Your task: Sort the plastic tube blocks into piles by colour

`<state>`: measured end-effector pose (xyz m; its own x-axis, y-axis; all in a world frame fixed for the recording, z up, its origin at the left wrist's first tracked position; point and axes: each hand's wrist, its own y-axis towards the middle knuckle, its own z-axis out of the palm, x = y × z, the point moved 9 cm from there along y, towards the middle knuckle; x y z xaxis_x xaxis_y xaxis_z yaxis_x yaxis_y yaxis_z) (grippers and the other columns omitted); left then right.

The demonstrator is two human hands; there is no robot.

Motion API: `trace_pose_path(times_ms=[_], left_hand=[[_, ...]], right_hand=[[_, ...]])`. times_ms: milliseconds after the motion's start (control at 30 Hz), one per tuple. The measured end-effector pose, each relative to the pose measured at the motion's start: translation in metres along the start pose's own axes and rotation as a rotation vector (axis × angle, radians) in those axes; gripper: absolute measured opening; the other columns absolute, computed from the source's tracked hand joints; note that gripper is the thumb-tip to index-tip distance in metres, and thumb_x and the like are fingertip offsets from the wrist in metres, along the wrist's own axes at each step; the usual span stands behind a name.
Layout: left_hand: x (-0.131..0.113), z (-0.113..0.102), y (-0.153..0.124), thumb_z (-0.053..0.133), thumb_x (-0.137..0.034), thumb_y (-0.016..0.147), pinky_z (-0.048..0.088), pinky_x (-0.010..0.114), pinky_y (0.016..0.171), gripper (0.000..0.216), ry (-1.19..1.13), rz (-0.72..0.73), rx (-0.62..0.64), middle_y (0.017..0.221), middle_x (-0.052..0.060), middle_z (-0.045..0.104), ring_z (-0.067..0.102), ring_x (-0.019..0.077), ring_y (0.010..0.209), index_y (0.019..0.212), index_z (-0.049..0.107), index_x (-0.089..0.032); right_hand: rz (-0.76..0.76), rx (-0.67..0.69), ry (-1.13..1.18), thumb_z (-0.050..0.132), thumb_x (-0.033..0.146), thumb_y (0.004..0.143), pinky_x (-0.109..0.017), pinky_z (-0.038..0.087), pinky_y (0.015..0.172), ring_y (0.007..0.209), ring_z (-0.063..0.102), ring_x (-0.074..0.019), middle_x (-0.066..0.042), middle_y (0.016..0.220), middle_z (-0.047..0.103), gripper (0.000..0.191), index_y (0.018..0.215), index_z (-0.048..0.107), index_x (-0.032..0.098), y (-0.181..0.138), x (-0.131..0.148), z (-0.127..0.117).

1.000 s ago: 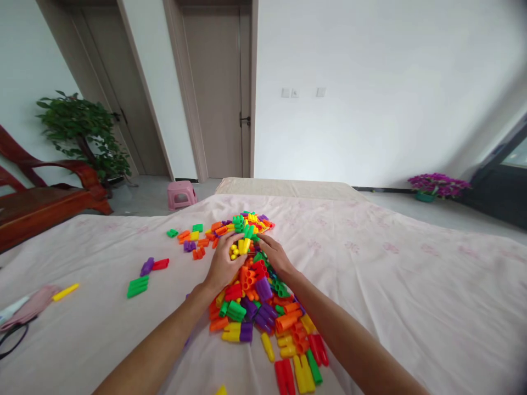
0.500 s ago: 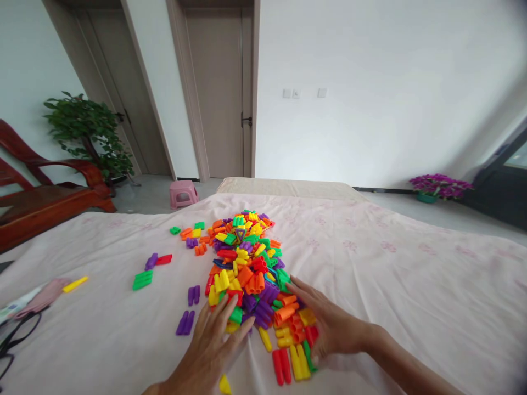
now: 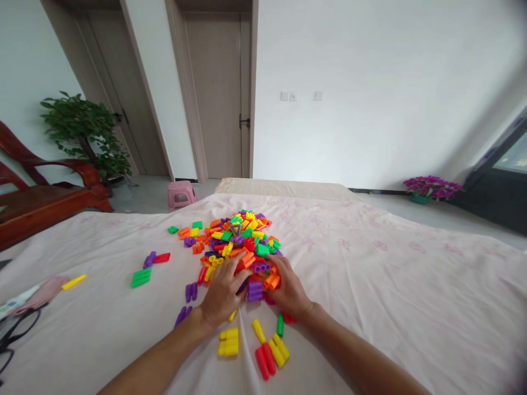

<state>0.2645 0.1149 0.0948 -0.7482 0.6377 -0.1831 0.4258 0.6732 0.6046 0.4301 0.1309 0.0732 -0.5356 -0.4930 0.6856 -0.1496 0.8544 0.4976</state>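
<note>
A heap of colourful plastic building blocks (image 3: 247, 233), shaped like joined bullets, lies on the pale cloth ahead of me. My left hand (image 3: 222, 293) cups its near left side, thumb and fingers apart against the pieces. From the right, my right hand (image 3: 290, 291) curves around the same heap, beside an orange block (image 3: 272, 281). Between both hands sits a purple block (image 3: 254, 291). Closer to me lie a yellow block (image 3: 228, 342), a red block (image 3: 265, 361), another yellow block (image 3: 279, 350) and a single green piece (image 3: 280, 325). Some fingertips are hidden among the blocks.
Stray blocks lie to the left, including a green one (image 3: 140, 277) and a purple one (image 3: 191, 292). Black-framed glasses (image 3: 18, 329) and a pinkish cloth (image 3: 46, 295) rest at the left edge. A pink stool (image 3: 181, 195) stands beyond the table.
Both hands have moved forward and closer together, pushing the near blocks up into the heap. A few red, yellow and green pieces are left behind, nearer to me.
</note>
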Motion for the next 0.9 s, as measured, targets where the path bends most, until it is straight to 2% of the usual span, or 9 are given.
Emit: trace_pose_path(times_ms=[100, 200, 267, 400, 500, 567, 633, 733, 900], left_hand=[[0.029, 0.000, 0.025, 0.054, -0.010, 0.085, 0.046, 0.044, 0.110, 0.032, 0.006, -0.077, -0.069, 0.143, 0.012, 0.050, 0.050, 0.0258, 0.131, 0.112, 0.067, -0.020], [0.056, -0.010, 0.045, 0.051, -0.011, 0.087, 0.047, 0.049, 0.108, 0.032, 0.029, -0.211, -0.122, 0.137, 0.014, 0.056, 0.053, 0.0273, 0.128, 0.115, 0.066, -0.019], [0.052, -0.024, 0.045, 0.051, -0.018, 0.091, 0.044, 0.054, 0.109, 0.030, 0.051, -0.240, -0.142, 0.136, 0.015, 0.057, 0.051, 0.0297, 0.130, 0.117, 0.066, -0.019], [-0.022, -0.036, 0.009, 0.053, -0.038, 0.093, 0.034, 0.058, 0.114, 0.039, -0.003, -0.044, 0.000, 0.145, 0.010, 0.052, 0.042, 0.0299, 0.138, 0.130, 0.060, -0.027], [-0.094, -0.015, -0.038, 0.064, -0.061, 0.079, 0.022, 0.065, 0.116, 0.065, -0.079, 0.247, 0.256, 0.156, 0.010, 0.039, 0.033, 0.0371, 0.142, 0.137, 0.055, -0.033], [-0.115, 0.000, -0.060, 0.063, -0.064, 0.078, 0.015, 0.067, 0.117, 0.063, -0.070, 0.365, 0.316, 0.159, 0.009, 0.035, 0.029, 0.0372, 0.145, 0.133, 0.057, -0.034], [-0.108, 0.012, -0.062, 0.059, -0.056, 0.085, 0.008, 0.066, 0.118, 0.045, -0.019, 0.356, 0.298, 0.156, 0.006, 0.041, 0.028, 0.0339, 0.146, 0.126, 0.060, -0.035], [-0.073, 0.017, -0.043, 0.054, -0.040, 0.093, 0.000, 0.062, 0.121, 0.023, 0.057, 0.305, 0.178, 0.145, -0.001, 0.054, 0.032, 0.0280, 0.144, 0.112, 0.066, -0.033], [-0.017, 0.009, -0.012, 0.055, -0.032, 0.094, -0.002, 0.061, 0.122, 0.014, 0.154, 0.397, 0.097, 0.143, -0.002, 0.057, 0.038, 0.0246, 0.141, 0.099, 0.067, -0.027]], right_hand=[[0.099, -0.109, 0.148, 0.064, 0.018, 0.072, -0.044, 0.049, 0.102, 0.113, 0.061, -0.0247, -0.007, 0.120, 0.063, 0.056, 0.128, 0.058, 0.023, 0.030, -0.009, 0.005], [0.134, -0.055, 0.273, 0.072, 0.030, 0.073, -0.043, 0.048, 0.102, 0.116, 0.060, -0.0254, -0.008, 0.124, 0.063, 0.057, 0.128, 0.058, 0.022, 0.060, -0.010, 0.018], [0.145, -0.027, 0.324, 0.074, 0.040, 0.074, -0.041, 0.050, 0.099, 0.116, 0.059, -0.0248, -0.009, 0.129, 0.061, 0.060, 0.129, 0.057, 0.022, 0.074, -0.014, 0.018], [0.206, -0.071, 0.211, 0.067, 0.047, 0.081, -0.039, 0.051, 0.095, 0.112, 0.062, -0.0233, -0.009, 0.132, 0.060, 0.062, 0.135, 0.052, 0.022, 0.086, -0.047, -0.004], [0.279, -0.054, -0.102, 0.064, 0.047, 0.084, -0.043, 0.044, 0.103, 0.120, 0.057, -0.0273, -0.011, 0.133, 0.060, 0.057, 0.134, 0.054, 0.021, 0.083, -0.077, -0.015], [0.321, -0.004, -0.230, 0.062, 0.047, 0.086, -0.043, 0.041, 0.106, 0.122, 0.056, -0.0284, -0.011, 0.132, 0.061, 0.055, 0.134, 0.056, 0.021, 0.078, -0.089, -0.013], [0.334, 0.037, -0.244, 0.059, 0.047, 0.088, -0.041, 0.041, 0.105, 0.121, 0.057, -0.0272, -0.010, 0.132, 0.062, 0.055, 0.137, 0.053, 0.022, 0.073, -0.092, -0.005], [0.323, 0.026, -0.195, 0.055, 0.048, 0.090, -0.040, 0.041, 0.105, 0.123, 0.056, -0.0263, -0.010, 0.133, 0.061, 0.056, 0.140, 0.050, 0.023, 0.067, -0.084, 0.008], [0.445, -0.082, -0.106, 0.050, 0.047, 0.090, -0.046, 0.036, 0.109, 0.128, 0.051, -0.0308, -0.014, 0.133, 0.060, 0.057, 0.140, 0.051, 0.018, 0.059, -0.080, 0.023]])
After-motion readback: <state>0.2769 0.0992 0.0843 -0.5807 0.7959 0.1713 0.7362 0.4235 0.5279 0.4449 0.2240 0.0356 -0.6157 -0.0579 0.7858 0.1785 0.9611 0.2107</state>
